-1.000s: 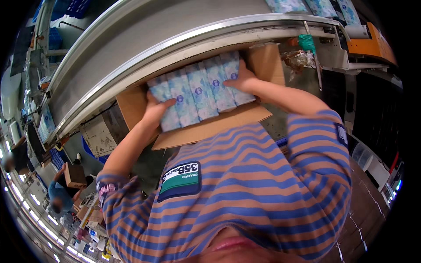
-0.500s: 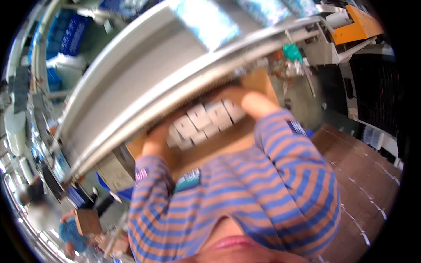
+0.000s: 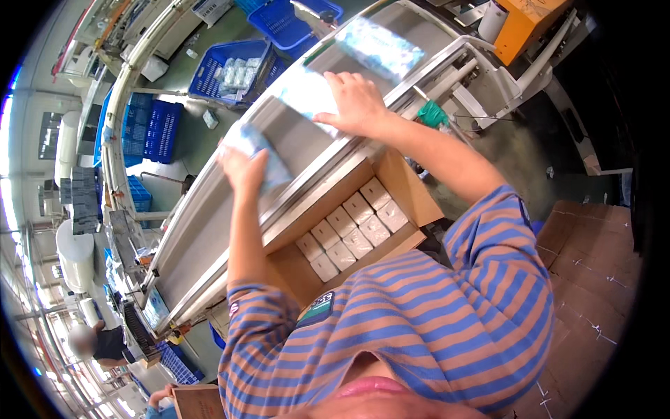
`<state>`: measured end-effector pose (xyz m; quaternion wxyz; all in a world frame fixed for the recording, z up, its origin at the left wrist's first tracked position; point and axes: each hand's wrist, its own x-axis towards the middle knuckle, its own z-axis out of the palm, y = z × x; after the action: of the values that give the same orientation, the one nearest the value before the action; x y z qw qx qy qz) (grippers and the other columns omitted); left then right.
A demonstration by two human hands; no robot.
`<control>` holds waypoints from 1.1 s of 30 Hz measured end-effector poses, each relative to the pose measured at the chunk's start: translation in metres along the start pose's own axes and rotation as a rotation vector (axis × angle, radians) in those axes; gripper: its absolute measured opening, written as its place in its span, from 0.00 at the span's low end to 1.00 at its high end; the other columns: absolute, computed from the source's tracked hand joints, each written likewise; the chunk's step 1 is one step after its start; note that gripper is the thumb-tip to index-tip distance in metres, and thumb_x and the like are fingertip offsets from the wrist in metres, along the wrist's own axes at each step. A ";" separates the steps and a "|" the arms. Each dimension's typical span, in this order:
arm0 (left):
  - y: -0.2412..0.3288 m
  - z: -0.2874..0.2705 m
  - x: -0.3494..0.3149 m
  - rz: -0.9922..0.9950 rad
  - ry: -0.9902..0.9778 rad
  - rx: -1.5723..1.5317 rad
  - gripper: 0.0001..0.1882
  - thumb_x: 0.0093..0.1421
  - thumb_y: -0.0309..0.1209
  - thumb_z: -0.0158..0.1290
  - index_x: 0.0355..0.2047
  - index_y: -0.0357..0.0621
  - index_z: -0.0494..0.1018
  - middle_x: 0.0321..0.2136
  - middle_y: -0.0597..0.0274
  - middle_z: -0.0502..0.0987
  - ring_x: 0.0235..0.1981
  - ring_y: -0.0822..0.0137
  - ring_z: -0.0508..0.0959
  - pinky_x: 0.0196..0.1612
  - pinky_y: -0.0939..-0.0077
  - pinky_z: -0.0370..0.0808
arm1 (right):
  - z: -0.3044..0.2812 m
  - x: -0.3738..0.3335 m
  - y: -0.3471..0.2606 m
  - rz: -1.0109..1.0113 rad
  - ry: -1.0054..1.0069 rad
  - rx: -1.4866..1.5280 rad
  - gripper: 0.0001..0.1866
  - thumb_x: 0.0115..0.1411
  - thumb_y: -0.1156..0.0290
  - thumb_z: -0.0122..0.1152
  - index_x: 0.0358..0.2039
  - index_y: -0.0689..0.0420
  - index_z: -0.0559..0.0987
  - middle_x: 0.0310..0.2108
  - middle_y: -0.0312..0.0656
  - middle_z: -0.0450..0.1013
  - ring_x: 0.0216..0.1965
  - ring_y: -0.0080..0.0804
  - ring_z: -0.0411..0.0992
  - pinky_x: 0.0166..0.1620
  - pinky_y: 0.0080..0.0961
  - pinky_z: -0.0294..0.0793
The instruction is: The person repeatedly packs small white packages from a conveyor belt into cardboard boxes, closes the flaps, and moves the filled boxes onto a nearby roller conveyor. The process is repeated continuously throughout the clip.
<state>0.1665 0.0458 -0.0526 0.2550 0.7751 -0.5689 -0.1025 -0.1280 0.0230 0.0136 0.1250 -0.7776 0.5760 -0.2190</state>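
Both hands (image 3: 357, 105) have moved from the carton (image 3: 407, 187) to packs (image 3: 276, 172) over the conveyor (image 3: 213, 234).

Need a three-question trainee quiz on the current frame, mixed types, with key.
1. Multiple choice: how do the white packs in the open carton lie?
A) one row
B) two rows
C) a loose heap

2. True or false: the left hand and the right hand are both over the conveyor belt.

3. Open: which hand is nearer the orange housing?

Key:
1: B, two rows side by side.
2: True.
3: The right hand.
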 end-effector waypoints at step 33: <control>0.202 0.087 -0.013 0.043 -0.255 -0.783 0.34 0.55 0.39 0.57 0.56 0.36 0.56 0.50 0.57 0.66 0.51 0.66 0.66 0.53 0.73 0.61 | -0.121 0.104 0.248 0.658 -0.039 -0.134 0.38 0.39 0.42 0.67 0.47 0.53 0.74 0.46 0.42 0.72 0.46 0.38 0.71 0.42 0.39 0.70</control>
<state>-0.0445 -0.0112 -0.0250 0.4600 0.5885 -0.5302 -0.4012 -0.3699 -0.1444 0.0289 0.1484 -0.5605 0.8068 -0.1136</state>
